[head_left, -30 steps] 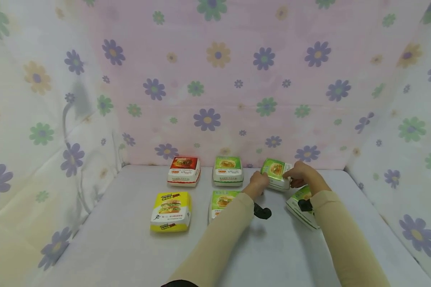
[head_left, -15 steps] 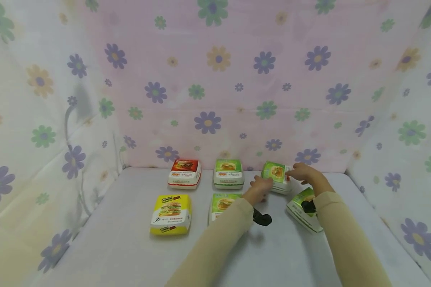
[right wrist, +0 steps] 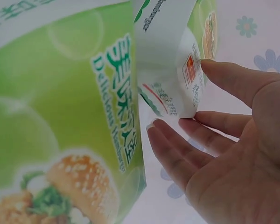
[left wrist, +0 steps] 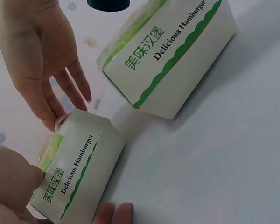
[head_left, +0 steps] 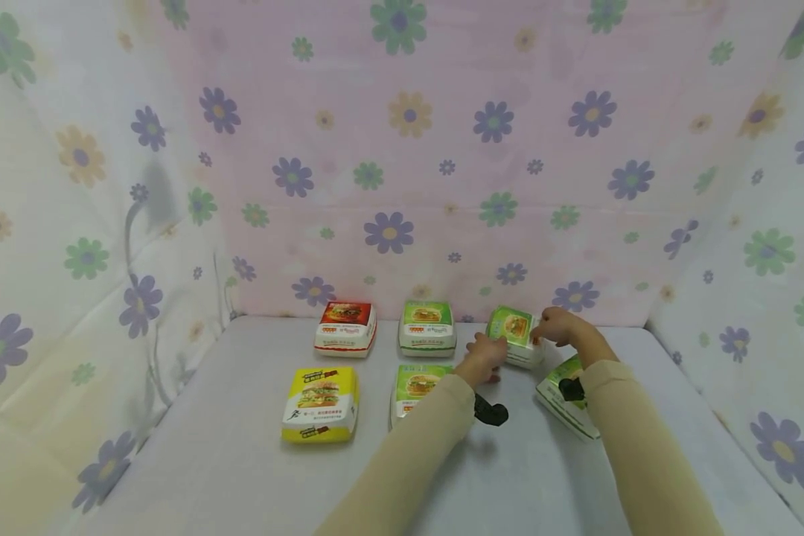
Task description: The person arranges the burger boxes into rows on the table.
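A green-and-white hamburger box (head_left: 512, 327) sits at the back right of the table, slightly turned. My left hand (head_left: 482, 357) is at its left side; in the left wrist view the thumb (left wrist: 36, 177) touches the box while two fingertips (left wrist: 114, 213) show beside its lower edge. At the opposite end, my right hand (head_left: 566, 329) reaches over the box. The right wrist view shows that hand's thumb (right wrist: 214, 70) against the box and its loosely extended fingers (right wrist: 177, 149) at the lower edge. Another green hamburger box (head_left: 566, 398) stands angled, partly behind the right forearm.
A red box (head_left: 345, 328) and a green box (head_left: 427, 328) stand along the back. Nearer are a yellow box (head_left: 320, 404) and a green box (head_left: 415, 387) partly covered by the left sleeve. Flower-patterned cloth (head_left: 442, 223) encloses the white table (head_left: 228, 461).
Both hands have loosened around the back-right box. The right hand lifted a little from its end, then came back to it. The boxes keep nearly the same places; the view tilted slightly up.
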The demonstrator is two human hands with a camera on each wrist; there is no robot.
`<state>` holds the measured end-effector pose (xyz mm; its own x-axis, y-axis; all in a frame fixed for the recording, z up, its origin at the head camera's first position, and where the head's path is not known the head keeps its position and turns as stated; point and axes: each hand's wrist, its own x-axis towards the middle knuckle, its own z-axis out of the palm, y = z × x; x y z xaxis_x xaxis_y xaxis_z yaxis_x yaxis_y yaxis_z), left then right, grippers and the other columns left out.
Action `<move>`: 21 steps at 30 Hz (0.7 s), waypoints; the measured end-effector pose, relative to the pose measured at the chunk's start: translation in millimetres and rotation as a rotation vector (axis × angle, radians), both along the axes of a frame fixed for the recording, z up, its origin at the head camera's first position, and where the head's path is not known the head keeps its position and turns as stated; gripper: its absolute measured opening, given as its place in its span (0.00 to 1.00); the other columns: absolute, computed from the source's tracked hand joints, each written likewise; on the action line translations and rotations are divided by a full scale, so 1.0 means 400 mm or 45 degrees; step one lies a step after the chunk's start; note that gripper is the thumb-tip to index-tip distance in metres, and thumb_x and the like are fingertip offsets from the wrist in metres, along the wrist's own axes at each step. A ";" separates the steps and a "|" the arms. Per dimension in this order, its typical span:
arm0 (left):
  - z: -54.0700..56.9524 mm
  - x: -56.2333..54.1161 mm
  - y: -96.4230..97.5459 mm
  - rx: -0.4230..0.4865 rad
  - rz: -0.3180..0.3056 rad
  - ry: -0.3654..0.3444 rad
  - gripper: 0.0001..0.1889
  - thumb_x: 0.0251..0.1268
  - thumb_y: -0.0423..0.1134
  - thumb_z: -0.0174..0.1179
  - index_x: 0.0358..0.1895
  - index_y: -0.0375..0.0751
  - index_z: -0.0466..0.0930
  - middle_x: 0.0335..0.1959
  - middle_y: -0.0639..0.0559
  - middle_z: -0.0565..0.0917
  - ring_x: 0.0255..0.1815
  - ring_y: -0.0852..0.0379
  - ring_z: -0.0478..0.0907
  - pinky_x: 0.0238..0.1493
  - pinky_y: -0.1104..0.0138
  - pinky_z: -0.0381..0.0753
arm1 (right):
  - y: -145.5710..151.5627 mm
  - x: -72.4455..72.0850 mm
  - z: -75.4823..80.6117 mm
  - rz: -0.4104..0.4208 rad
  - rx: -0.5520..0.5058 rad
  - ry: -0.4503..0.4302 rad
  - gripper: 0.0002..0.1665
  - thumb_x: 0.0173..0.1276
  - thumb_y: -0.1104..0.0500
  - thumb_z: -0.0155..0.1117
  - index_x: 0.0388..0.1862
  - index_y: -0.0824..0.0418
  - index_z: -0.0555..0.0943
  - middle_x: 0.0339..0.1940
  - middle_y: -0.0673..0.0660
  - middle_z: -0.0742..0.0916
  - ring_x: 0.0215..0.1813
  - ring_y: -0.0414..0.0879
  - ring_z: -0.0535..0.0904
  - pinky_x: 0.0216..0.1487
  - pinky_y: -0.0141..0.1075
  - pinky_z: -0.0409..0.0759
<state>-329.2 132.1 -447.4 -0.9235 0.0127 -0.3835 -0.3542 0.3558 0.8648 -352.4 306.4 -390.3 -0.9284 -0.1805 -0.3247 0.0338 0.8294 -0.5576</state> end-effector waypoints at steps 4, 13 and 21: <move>-0.008 -0.012 -0.008 0.043 0.006 -0.001 0.33 0.82 0.51 0.49 0.79 0.38 0.53 0.66 0.37 0.65 0.49 0.44 0.74 0.43 0.56 0.88 | 0.003 0.005 0.002 -0.003 0.071 0.009 0.36 0.76 0.56 0.58 0.65 0.87 0.63 0.65 0.83 0.70 0.63 0.73 0.73 0.58 0.56 0.81; -0.026 -0.046 -0.019 0.077 0.025 -0.002 0.31 0.83 0.51 0.48 0.78 0.38 0.54 0.66 0.37 0.65 0.36 0.50 0.74 0.42 0.56 0.88 | 0.000 0.019 0.007 -0.057 0.035 -0.009 0.28 0.73 0.56 0.64 0.52 0.81 0.69 0.54 0.76 0.77 0.60 0.71 0.76 0.59 0.56 0.81; -0.006 -0.019 -0.009 0.129 0.050 -0.063 0.36 0.78 0.53 0.54 0.77 0.35 0.52 0.65 0.36 0.64 0.41 0.45 0.76 0.45 0.53 0.89 | 0.001 0.025 0.018 -0.008 0.159 0.065 0.40 0.76 0.53 0.59 0.66 0.88 0.62 0.64 0.84 0.71 0.48 0.62 0.78 0.48 0.50 0.81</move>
<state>-336.8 128.5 -450.0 -0.9039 0.0180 -0.4273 -0.4094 0.2521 0.8768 -342.4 306.9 -383.2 -0.9452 -0.1362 -0.2967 0.0131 0.8923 -0.4513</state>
